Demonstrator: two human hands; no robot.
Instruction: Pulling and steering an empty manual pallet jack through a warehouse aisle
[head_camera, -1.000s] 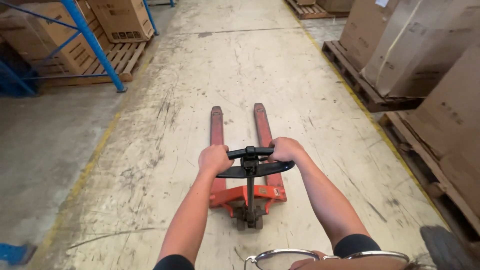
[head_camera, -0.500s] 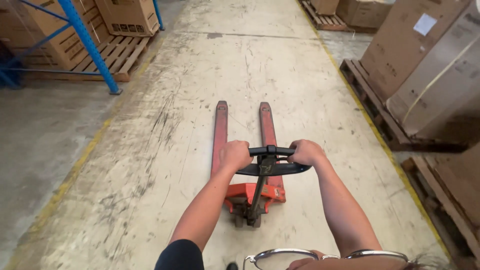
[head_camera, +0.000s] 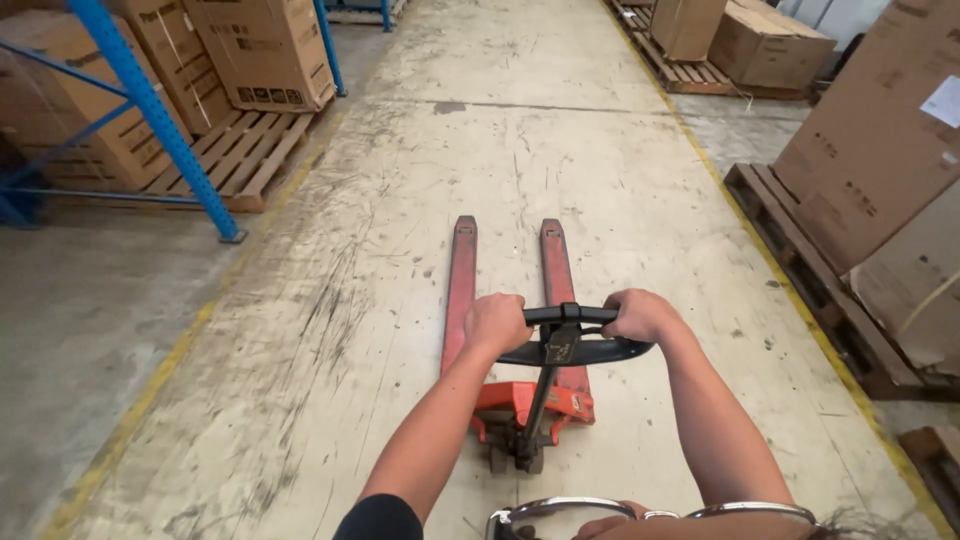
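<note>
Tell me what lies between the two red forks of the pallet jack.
In the head view, only a narrow strip of bare, scuffed concrete floor shows between the left fork and the right fork of the pallet jack; nothing rests there.

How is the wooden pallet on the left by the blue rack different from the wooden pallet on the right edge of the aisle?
The left pallet is pale wood with much of its slatted deck bare; the right pallet is darker and almost covered. The left pallet's cardboard boxes stand toward its far end, behind a blue rack post; the right pallet's large cardboard boxes lean and no rack shows there. Both lie flat outside the aisle's yellow lines.
</note>
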